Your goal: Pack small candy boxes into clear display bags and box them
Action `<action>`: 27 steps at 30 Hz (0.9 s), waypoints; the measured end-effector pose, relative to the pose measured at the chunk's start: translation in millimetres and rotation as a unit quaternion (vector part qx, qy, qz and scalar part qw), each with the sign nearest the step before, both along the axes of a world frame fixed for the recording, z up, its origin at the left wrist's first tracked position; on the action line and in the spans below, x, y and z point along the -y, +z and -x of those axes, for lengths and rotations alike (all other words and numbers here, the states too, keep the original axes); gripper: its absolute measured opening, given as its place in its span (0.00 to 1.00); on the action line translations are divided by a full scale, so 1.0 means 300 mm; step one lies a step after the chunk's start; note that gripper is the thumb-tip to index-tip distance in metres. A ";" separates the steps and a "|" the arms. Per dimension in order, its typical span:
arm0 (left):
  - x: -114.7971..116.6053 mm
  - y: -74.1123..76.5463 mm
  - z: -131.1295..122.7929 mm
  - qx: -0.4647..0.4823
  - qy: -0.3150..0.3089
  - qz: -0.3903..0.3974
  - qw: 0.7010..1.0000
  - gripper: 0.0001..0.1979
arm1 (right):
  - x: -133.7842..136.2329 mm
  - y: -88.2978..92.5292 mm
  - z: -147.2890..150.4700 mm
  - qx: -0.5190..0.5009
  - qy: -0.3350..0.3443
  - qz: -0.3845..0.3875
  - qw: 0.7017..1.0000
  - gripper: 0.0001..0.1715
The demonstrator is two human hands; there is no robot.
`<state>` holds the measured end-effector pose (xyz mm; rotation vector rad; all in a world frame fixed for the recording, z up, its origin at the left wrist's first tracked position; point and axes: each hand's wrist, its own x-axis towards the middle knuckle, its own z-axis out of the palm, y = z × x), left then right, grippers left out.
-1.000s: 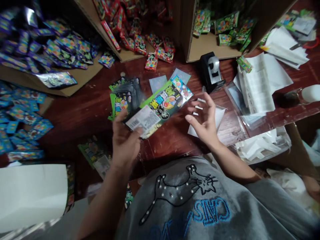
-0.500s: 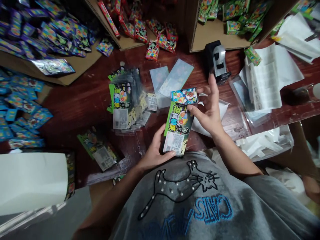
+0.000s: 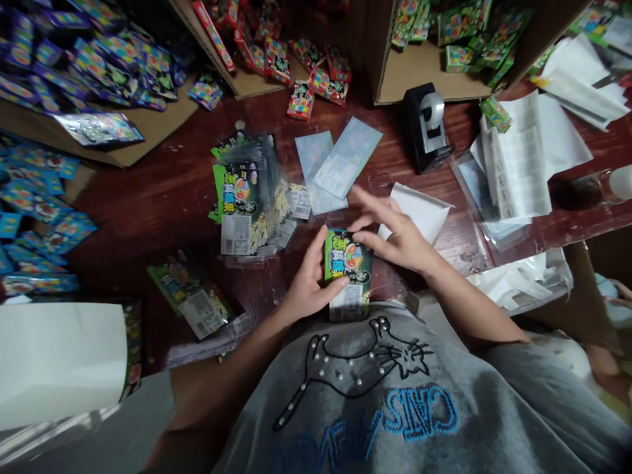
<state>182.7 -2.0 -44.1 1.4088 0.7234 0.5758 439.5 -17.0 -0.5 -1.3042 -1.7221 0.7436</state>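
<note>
A blue box no longer juts from the packet (image 3: pixel 353 258), and the right hand (image 3: pixel 402 240) has moved in, fingers loosely spread by its far-right corner, grip unclear. The left hand (image 3: pixel 311 289) holds the packet, long axis pointing away from the body.

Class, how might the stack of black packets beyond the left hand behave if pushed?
Overlapping unevenly, the packets would probably slide apart. Their clear edges suggest plastic, so they may be slippery. Lying flat, they seem unlikely to roll.

Packet stack (image 3: pixel 241 194) left of the held packet (image 3: pixel 354 263), tape dispenser (image 3: pixel 422 139) behind, rightward.
</note>
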 end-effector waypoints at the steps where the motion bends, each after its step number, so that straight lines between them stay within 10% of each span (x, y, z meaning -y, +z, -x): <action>1: -0.008 -0.001 -0.003 -0.004 0.010 -0.012 1.000 0.43 | 0.008 -0.007 0.009 0.010 0.011 -0.001 1.000 0.43; 7: -0.072 -0.008 -0.038 0.055 0.094 -0.079 0.991 0.50 | 0.059 -0.102 0.063 -0.058 -0.112 -0.069 0.990 0.53; 19: -0.124 -0.012 -0.025 0.005 0.085 -0.108 0.991 0.10 | 0.079 -0.127 0.075 -0.069 -0.039 0.046 0.996 0.47; 27: -0.150 0.052 -0.044 0.008 0.140 -0.056 0.989 0.16 | 0.072 -0.113 0.088 -0.057 -0.077 0.050 0.994 0.55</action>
